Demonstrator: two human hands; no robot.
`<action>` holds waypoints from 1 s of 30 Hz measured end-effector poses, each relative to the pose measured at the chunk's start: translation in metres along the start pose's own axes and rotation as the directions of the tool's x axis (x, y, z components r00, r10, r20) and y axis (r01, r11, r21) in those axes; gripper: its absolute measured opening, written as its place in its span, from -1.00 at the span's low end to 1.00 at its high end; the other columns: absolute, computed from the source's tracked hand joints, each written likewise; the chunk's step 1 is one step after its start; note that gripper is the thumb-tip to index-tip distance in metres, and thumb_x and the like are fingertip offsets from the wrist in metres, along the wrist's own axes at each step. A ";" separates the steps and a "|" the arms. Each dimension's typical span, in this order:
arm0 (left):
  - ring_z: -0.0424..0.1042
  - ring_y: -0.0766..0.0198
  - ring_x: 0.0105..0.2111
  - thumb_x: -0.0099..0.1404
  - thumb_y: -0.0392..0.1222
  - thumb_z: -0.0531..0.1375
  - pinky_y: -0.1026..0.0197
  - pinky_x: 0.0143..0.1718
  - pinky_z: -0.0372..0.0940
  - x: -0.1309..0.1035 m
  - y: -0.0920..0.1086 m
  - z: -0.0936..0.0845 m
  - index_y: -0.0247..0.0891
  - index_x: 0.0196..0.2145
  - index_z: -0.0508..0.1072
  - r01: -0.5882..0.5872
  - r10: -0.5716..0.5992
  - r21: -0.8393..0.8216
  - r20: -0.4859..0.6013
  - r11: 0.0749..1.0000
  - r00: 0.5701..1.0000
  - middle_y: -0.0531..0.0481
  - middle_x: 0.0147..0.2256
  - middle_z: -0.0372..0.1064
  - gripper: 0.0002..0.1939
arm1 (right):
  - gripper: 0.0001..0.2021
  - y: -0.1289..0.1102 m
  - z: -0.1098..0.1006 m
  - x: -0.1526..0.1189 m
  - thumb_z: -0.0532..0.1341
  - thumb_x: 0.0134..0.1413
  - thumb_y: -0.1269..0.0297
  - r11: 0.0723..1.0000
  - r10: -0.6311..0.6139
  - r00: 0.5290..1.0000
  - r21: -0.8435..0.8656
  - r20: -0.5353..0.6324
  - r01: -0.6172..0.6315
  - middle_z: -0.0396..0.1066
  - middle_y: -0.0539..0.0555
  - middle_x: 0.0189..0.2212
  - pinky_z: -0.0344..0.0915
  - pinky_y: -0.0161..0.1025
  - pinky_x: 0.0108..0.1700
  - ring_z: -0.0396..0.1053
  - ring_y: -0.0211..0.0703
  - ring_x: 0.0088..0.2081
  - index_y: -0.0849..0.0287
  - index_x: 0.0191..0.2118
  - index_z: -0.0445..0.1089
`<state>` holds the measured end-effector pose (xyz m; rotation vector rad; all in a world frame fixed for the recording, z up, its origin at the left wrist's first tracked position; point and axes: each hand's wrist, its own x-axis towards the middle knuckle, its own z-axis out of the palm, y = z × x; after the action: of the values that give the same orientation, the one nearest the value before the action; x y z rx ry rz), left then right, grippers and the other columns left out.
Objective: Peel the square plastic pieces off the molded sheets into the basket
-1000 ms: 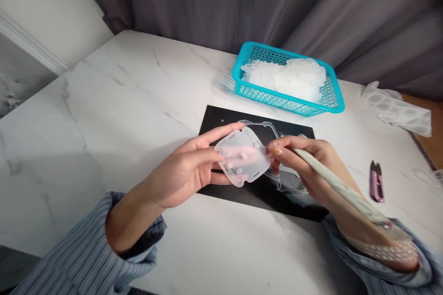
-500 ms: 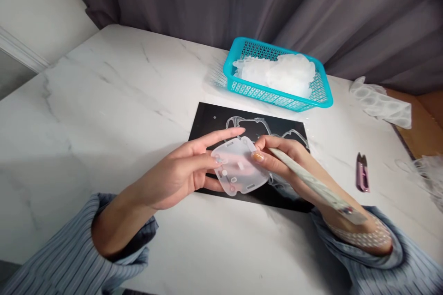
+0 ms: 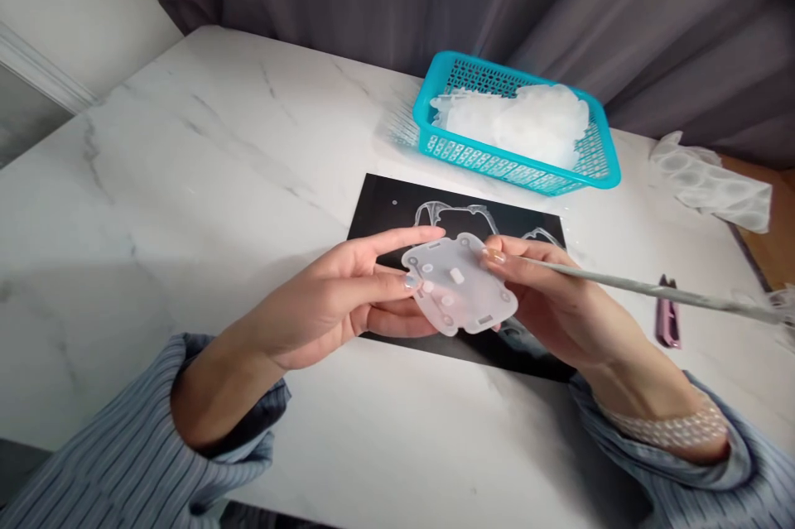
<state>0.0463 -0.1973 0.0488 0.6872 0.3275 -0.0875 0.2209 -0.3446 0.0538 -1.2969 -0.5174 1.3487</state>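
Both my hands hold up a translucent white plastic plate (image 3: 467,285) with rounded lobes, slots and small raised studs. My left hand (image 3: 348,297) pinches its left edge, thumb on the upper face and fingers behind or beneath. My right hand (image 3: 546,289) grips the right edge between thumb and fingers. A long, thin grey-green stick-like tool (image 3: 646,287) also sits in my right hand and points out to the right; its tip is hidden. Under the hands lies a black mat (image 3: 378,202) bearing thin clear plastic offcuts (image 3: 456,208).
A turquoise basket (image 3: 515,171) behind the mat holds a pile of translucent plastic pieces (image 3: 546,123). Pink thread snips (image 3: 667,322) lie at the right, partly behind the stick. Clear plastic scraps (image 3: 714,181) rest near a brown board (image 3: 767,252) at the far right.
The plate has turned and tilted between my hands, showing its face at another angle. The stick in my right hand has swung from lying along the forearm to pointing rightward.
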 end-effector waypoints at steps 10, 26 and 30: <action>0.58 0.22 -0.20 0.36 -0.33 0.17 0.19 -0.09 0.45 0.002 0.000 -0.001 -0.25 0.27 0.24 0.023 -0.023 -0.033 0.002 0.999 1.000 -0.14 -0.17 0.58 -0.46 | -0.77 -0.002 0.004 -0.005 0.29 0.15 0.23 0.999 -0.037 0.999 -0.023 -0.036 0.037 0.25 -0.05 -0.57 0.26 -0.41 -0.53 0.23 -0.35 -0.55 0.19 -0.49 0.41; 0.56 0.28 -0.25 0.29 -0.23 0.30 0.23 -0.06 0.40 -0.003 0.001 0.002 -0.10 0.24 0.31 -0.108 0.132 0.284 -0.065 0.953 0.989 -0.03 -0.26 0.61 -0.41 | -0.74 -0.015 0.008 -0.020 0.29 0.16 0.09 0.902 -0.273 0.961 -0.360 -0.048 0.238 0.30 -0.04 -0.56 0.19 -0.31 -0.47 0.24 -0.28 -0.52 0.12 -0.45 0.40; 0.56 0.18 -0.15 0.29 -0.22 0.30 0.20 -0.03 0.41 -0.004 0.001 0.002 -0.06 0.18 0.40 -0.149 0.177 0.329 -0.054 0.932 0.983 -0.06 -0.13 0.59 -0.50 | -0.72 -0.012 0.009 -0.020 0.29 0.14 0.03 0.870 -0.314 0.947 -0.421 -0.069 0.258 0.32 -0.03 -0.58 0.22 -0.27 -0.48 0.29 -0.24 -0.53 0.11 -0.46 0.42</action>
<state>0.0426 -0.1980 0.0517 1.0446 0.3379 0.0480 0.2132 -0.3564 0.0747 -1.5640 -0.8945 0.9219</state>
